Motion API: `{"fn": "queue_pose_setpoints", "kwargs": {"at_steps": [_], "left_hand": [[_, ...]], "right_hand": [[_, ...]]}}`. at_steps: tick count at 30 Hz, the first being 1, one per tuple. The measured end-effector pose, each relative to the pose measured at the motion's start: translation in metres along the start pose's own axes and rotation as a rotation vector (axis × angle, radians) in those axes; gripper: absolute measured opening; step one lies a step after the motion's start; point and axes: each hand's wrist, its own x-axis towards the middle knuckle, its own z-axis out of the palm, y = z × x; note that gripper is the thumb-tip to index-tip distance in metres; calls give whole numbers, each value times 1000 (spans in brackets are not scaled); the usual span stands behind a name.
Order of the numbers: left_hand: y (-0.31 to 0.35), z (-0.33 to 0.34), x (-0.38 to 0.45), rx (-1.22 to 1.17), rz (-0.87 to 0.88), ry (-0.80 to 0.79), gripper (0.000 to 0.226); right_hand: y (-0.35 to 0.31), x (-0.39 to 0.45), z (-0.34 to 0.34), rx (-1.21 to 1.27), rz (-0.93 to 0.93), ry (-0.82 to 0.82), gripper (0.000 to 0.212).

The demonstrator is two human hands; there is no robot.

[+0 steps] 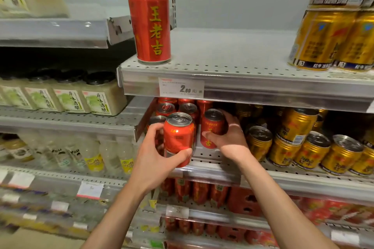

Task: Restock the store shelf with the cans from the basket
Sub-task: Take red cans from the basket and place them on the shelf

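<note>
My left hand (155, 159) grips a red can (178, 137) with a silver top at the front edge of the middle shelf (212, 170). My right hand (228, 139) wraps around a second red can (212, 127) standing just right of it on the same shelf. Behind them stand several more red cans (182, 108). One tall red can (150, 24) with yellow characters stands alone at the left end of the upper shelf (232, 60). The basket is out of view.
Gold cans (299, 145) fill the middle shelf to the right, and more gold cans (334, 40) stand at the upper shelf's right end. A price tag (181, 88) hangs on the upper shelf edge. Jars (85, 97) and bottles (95, 155) line the left shelves. Red packs (202, 192) sit below.
</note>
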Motion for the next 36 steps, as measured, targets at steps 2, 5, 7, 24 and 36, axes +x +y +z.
{"fn": "queue_pose_setpoints", "kwargs": {"at_steps": [2,5,7,24,36], "left_hand": [[1,-1,2,6,9,-11,64],[1,-2,3,3,12,-15,63],[1,-3,4,-2,16,-18,62],[-3,-3,1,45,58,-16,65],[18,46,2,279,250,-66,72]], "right_hand": [[2,8,3,10,7,2,86],[2,14,4,49,27,-2,89],[5,15,3,40,41,1,86],[-3,15,-10,-9,80,-40,72],[-40,-43,-87,144,-120,-240,40]]}}
